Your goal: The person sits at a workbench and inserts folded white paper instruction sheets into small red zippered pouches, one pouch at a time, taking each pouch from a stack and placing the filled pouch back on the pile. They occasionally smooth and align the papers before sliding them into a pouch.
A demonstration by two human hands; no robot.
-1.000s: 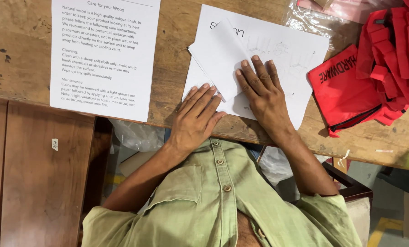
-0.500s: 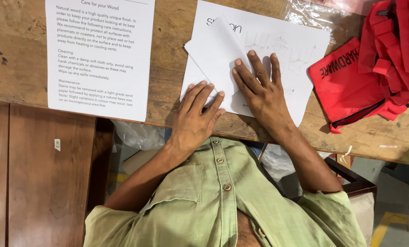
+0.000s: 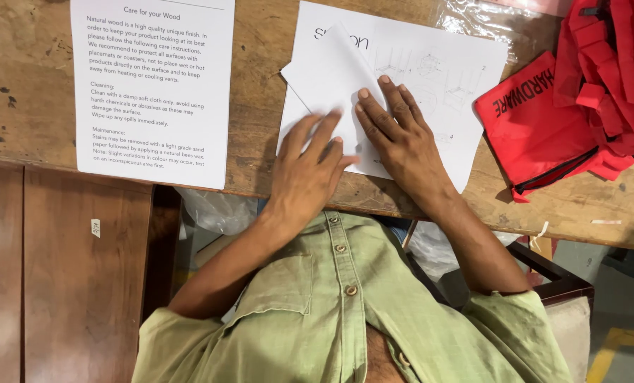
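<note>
Head view is the only one I have, looking straight down over a green button-up shirt at a worn wooden tabletop.

Just right of centre, both hands lie flat on a white instruction sheet with line drawings. A folded flap of that sheet is turned over toward upper centre, and it sits askew to the sheet's edges.

My left hand rests palm down, fingers straight and slightly fanned, tips on the lower part of the flap. My right hand lies beside it, touching it at the thumb side, with fingers spread and pressing along the flap's right edge. Neither hand pinches anything; both simply press.

In the upper left of the frame lies a separate printed care sheet, well apart from the hands. At the far right sits a red fabric pouch with a tangle of red straps above it, on a clear plastic bag.

What I judge could go wrong: the fold already looks crooked, so pressing harder may set a slanted crease. The sheet's lower corner hangs near the table edge, so a sideways push from either palm could slide it off into the gap. A fingertip dragging under pressure could wrinkle or tear the thin paper. The pouch lies close enough on the right that a wide elbow swing might nudge it.
</note>
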